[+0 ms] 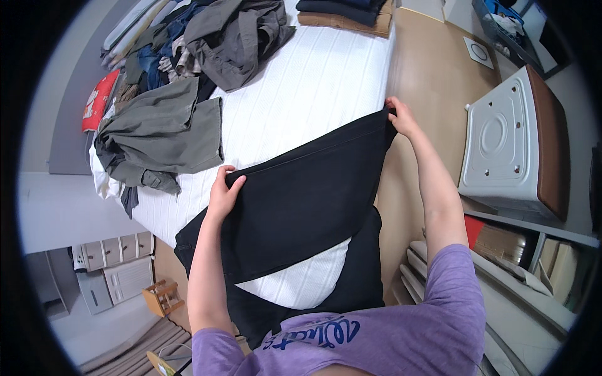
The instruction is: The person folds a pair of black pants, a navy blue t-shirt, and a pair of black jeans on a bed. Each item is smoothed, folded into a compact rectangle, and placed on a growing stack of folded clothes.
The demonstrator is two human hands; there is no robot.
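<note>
A pair of black trousers (301, 194) stretches across the near end of the bed and over my lap. One leg is spread wide between my hands, and the other curves below it. My left hand (224, 193) pinches the upper edge of the cloth near its left end, thumb on top. At the far right end, beyond the bed's edge, my right hand (401, 118) grips the corner of the same leg. White bedding (301, 276) shows between the two legs.
On the bed's white cover (313, 75), an olive garment (163, 128) and a heap with a grey jacket (235, 37) lie at left. Folded trousers (345, 22) are stacked at the far end. A white cabinet (501, 135) stands at right; a small wooden stool (164, 297) is at lower left.
</note>
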